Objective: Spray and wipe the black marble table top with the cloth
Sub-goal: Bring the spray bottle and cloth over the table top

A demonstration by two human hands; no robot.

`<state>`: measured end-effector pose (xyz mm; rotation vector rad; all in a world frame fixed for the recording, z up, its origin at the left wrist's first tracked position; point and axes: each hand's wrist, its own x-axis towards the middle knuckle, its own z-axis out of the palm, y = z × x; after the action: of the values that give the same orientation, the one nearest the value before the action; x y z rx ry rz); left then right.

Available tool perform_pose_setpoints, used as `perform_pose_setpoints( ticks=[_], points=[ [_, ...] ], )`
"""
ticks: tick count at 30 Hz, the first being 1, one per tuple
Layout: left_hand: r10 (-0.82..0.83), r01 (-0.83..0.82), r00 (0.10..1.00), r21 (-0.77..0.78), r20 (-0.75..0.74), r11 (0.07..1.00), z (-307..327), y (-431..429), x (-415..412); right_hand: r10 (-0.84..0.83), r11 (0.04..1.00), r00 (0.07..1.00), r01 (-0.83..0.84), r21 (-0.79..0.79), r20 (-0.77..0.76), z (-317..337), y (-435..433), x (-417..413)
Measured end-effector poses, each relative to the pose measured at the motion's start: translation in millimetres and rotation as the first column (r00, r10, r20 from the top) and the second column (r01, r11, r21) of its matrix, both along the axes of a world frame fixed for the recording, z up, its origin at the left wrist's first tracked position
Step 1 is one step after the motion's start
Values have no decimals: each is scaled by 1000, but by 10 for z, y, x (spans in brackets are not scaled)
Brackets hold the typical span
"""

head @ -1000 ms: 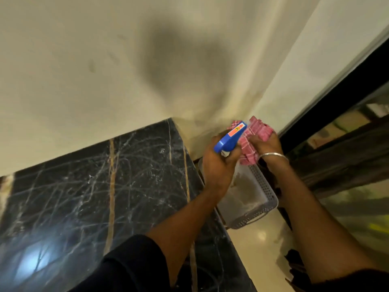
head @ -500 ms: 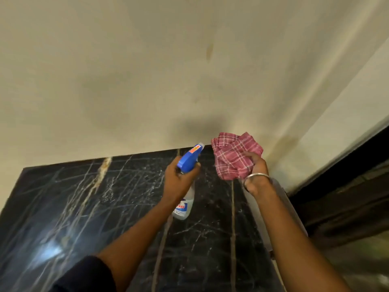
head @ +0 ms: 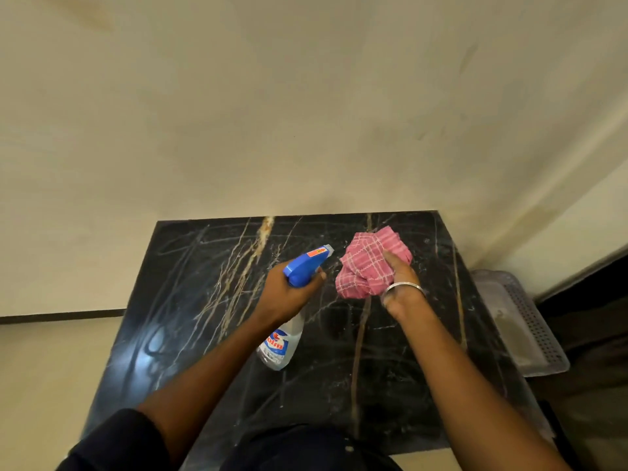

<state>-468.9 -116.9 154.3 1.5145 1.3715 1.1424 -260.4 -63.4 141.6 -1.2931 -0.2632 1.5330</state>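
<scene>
Left hand (head: 289, 295) gripped blue-headed clear spray bottle (head: 304, 270), nozzle seemingly facing pink checked cloth (head: 365, 266) clenched in right hand (head: 401, 283), both above black marble table top (head: 204, 300).

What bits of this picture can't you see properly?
Head view only:
1. The spray bottle: neck and trigger hidden by the left hand.
2. The right hand: fingertips buried in the pink cloth.
3. The table top: near edge covered by dark clothing.
4. The grey basket: inside too dim and blurred.
</scene>
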Motion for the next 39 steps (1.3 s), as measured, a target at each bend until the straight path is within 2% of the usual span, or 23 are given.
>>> perform_pose_setpoints(
  ticks=[12,19,25,31,39],
  points=[
    [-12,12,1000,21,17,1000,35,-89,-372,-60,998,991,62,12,-120,-9,-135,-380],
    [-4,4,1000,35,-3,999,50,-124,-383,-66,997,993,69,23,-101,-3,-121,-327],
    [67,-67,998,51,-15,996,9,-161,-423,-70,997,993,71,14,-92,-33,-155,-281],
    [1,1,998,39,-61,999,-58,-276,-445,-78,997,992,79,7,-97,-67,-197,-280],
    [-1,3,997,24,-71,1000,-51,-382,-480,-70,998,991,70,-9,-113,-129,-220,-455]
  ],
)
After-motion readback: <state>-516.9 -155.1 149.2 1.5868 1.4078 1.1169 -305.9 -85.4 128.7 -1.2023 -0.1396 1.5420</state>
